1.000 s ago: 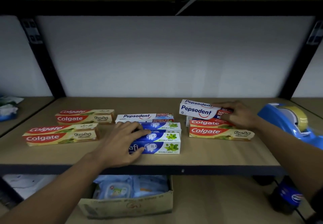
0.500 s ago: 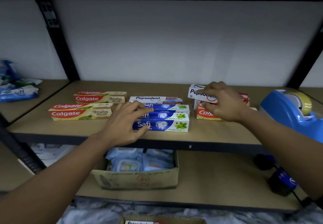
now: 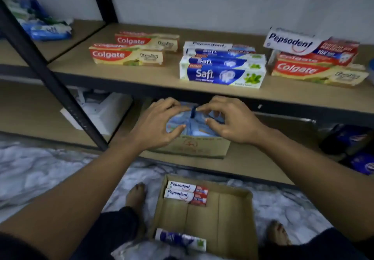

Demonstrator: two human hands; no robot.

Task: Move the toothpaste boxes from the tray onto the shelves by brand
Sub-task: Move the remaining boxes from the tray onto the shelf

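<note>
Cardboard tray (image 3: 228, 215) holds two Pepsodent boxes (image 3: 186, 194), one Safi box (image 3: 180, 239); I see my left hand (image 3: 159, 124) and right hand (image 3: 230, 120) loosely curled, empty.

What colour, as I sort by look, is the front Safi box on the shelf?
The front Safi box is blue, with white edges and green leaves; head view.

Landmark: Safi stack (image 3: 221, 74) | left of it: bare shelf board (image 3: 172, 71) up to the Colgate pair (image 3: 129, 54), room for a hand | right: narrow gap, then the Colgate-and-Pepsodent pile (image 3: 315, 65) | behind: Pepsodent box (image 3: 212, 45) tight against it | far left: slanted black post (image 3: 50, 77) crosses the shelf front.
</note>
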